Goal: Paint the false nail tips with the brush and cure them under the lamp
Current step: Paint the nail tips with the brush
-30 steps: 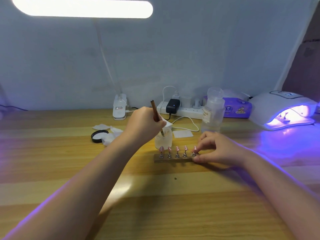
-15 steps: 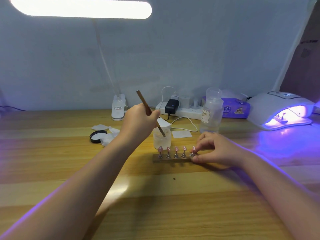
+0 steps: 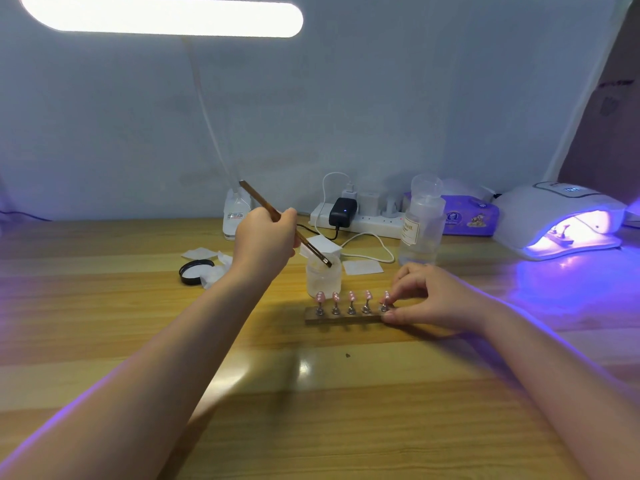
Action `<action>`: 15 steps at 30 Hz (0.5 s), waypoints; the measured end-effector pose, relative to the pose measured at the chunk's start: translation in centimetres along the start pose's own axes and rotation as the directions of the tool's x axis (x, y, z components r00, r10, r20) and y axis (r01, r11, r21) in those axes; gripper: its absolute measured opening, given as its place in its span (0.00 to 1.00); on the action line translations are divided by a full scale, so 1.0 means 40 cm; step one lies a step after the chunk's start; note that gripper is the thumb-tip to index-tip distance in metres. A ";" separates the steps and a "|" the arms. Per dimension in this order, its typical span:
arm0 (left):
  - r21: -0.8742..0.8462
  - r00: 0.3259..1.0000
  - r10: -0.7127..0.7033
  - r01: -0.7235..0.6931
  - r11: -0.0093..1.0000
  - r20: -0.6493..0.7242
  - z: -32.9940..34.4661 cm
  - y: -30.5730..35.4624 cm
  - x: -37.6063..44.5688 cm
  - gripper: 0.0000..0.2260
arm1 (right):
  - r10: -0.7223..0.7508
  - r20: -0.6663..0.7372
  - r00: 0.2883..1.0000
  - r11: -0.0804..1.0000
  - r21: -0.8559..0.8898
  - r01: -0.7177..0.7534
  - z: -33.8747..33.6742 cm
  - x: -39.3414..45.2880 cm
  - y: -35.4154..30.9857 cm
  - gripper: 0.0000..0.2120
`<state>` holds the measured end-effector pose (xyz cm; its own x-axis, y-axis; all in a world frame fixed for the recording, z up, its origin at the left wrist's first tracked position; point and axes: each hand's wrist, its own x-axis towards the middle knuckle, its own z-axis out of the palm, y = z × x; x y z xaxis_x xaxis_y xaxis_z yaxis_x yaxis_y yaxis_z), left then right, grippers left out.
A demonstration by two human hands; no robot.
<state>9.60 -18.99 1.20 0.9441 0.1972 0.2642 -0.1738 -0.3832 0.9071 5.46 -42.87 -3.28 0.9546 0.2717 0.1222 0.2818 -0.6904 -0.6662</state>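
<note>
My left hand [image 3: 265,242] grips a thin brown brush [image 3: 258,199], tilted with its tip at the rim of a small clear jar [image 3: 323,279]. Just in front of the jar a dark strip holder [image 3: 343,319] carries several pink false nail tips [image 3: 351,295] on little metal stands. My right hand [image 3: 433,296] pinches the right end of the holder, fingers by the rightmost tip. At the far right the white curing lamp [image 3: 557,216] glows violet, with a small stand inside it.
The wooden desk [image 3: 311,410] also holds a black jar lid [image 3: 195,270], white wipe pads [image 3: 362,267], a clear pump bottle [image 3: 422,225], a power strip with chargers [image 3: 356,216], a purple tissue pack [image 3: 471,216] and a desk lamp base [image 3: 237,214].
My left hand has lifted and tilted the brush, so its tip came up from inside the jar to the rim. My right hand has stayed on the holder.
</note>
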 end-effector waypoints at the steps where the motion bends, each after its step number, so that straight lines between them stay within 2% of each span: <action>1: 0.023 1.000 0.008 -0.008 1.000 0.009 0.000 0.000 -0.001 0.14 | -0.001 -0.002 1.000 1.000 -0.001 0.001 0.001 0.000 0.000 0.09; 4: -0.017 0.998 -0.028 0.029 0.999 0.062 0.004 0.000 -0.002 0.11 | -0.006 -0.008 1.000 1.000 -0.007 0.006 0.001 0.000 0.000 0.09; 8: -0.178 0.996 -0.075 0.081 0.981 0.037 -0.007 0.001 0.008 0.10 | -0.007 -0.005 1.000 1.000 -0.012 0.007 0.000 0.001 0.003 0.09; 13: -0.435 0.996 -0.004 0.043 0.899 0.090 -0.037 0.034 -0.005 0.08 | -0.021 -0.002 1.000 0.999 -0.040 0.021 -0.002 0.005 0.005 0.09; 15: -0.480 0.990 0.041 0.029 0.877 0.135 -0.050 0.049 -0.018 0.07 | -0.027 0.009 1.000 0.998 -0.062 0.027 -0.003 0.004 0.005 0.09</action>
<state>8.02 -18.07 3.45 0.9654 0.0576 0.2544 -0.2592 0.1032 0.9603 5.70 -43.06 -3.30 0.9458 0.2960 0.1332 0.3130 -0.7231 -0.6157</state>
